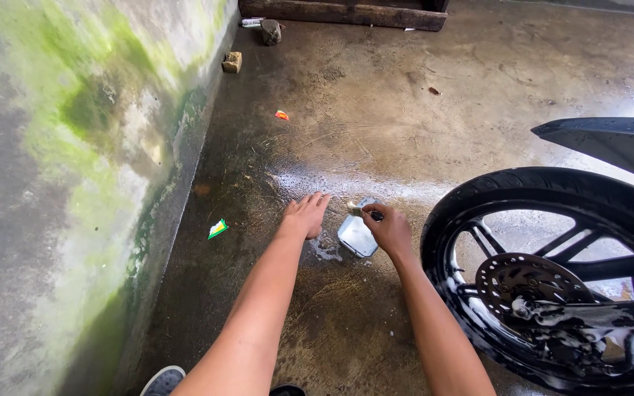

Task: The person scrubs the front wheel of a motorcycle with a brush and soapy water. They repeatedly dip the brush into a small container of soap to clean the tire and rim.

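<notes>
Right hand [389,229] grips a small brush [361,212] over a shallow soapy tray [355,238] lying between both hands; left hand [305,215] spread flat on the wet floor [376,110], soapy motorcycle wheel [552,279] just right.

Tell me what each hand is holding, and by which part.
The right hand grips a small brush by its handle, over a grey container. The left hand holds nothing; it is spread open above the floor.

The right hand [389,229] covers most of the brush [361,212] it grips; only the bristle end shows. The motorcycle wheel [552,279] is cut off by the right and bottom edges, foam masking its hub. The mudguard [610,139] runs off the right edge. A shoe [161,381] is cropped at the bottom. Small floor scraps [218,229] are too small to identify.
</notes>
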